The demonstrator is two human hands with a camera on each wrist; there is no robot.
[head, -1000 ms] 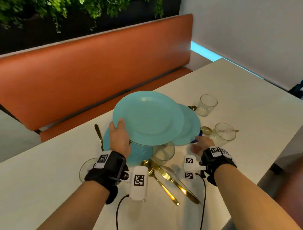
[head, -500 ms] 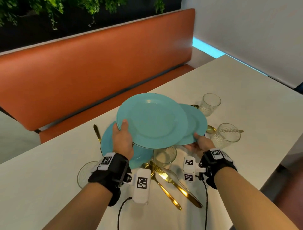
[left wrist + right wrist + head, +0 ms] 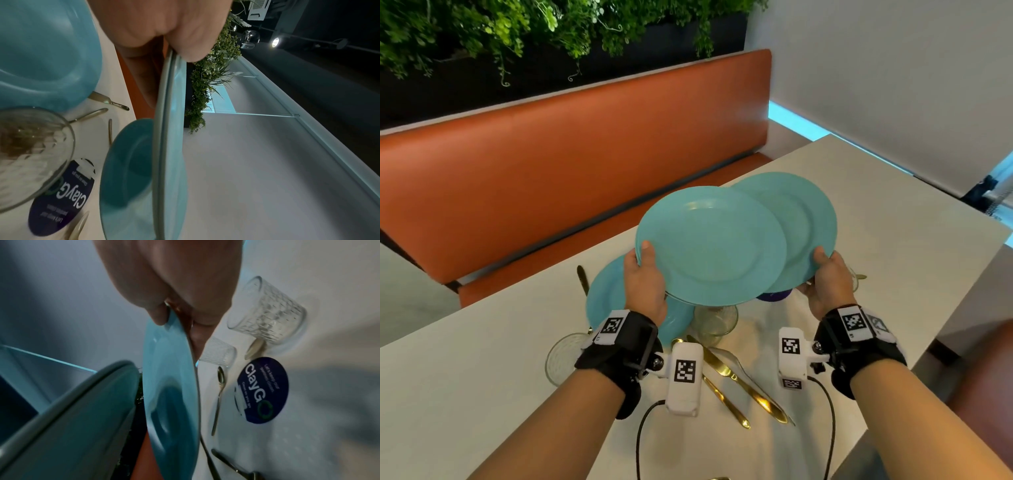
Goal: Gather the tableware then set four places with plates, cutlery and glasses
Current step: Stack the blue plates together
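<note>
My left hand [image 3: 644, 274] grips the left rim of a teal plate [image 3: 710, 245] held above the table, thumb on top. The left wrist view shows a second rim [image 3: 158, 146] stacked right under it. My right hand [image 3: 827, 274] grips the near rim of another teal plate [image 3: 808, 219], which tucks under the first one's right side. A further teal plate [image 3: 604, 301] lies on the table below my left hand. Gold cutlery [image 3: 736, 377] lies near my wrists. One glass [image 3: 715, 323] stands under the raised plates and another [image 3: 560, 356] at the left. Two more glasses [image 3: 267, 311] show in the right wrist view.
The pale table [image 3: 893, 240] runs away to the right. An orange bench [image 3: 568, 178] lines its far side, with plants above. A round dark "ClayGo" sticker [image 3: 263, 389] sits on the table beside a spoon [image 3: 220, 386]. A knife handle [image 3: 582, 279] pokes out behind the lying plate.
My right hand took hold of the right plate's rim and lifted it off the table. My left hand raised its plate higher. Both now hang overlapping above the table.
</note>
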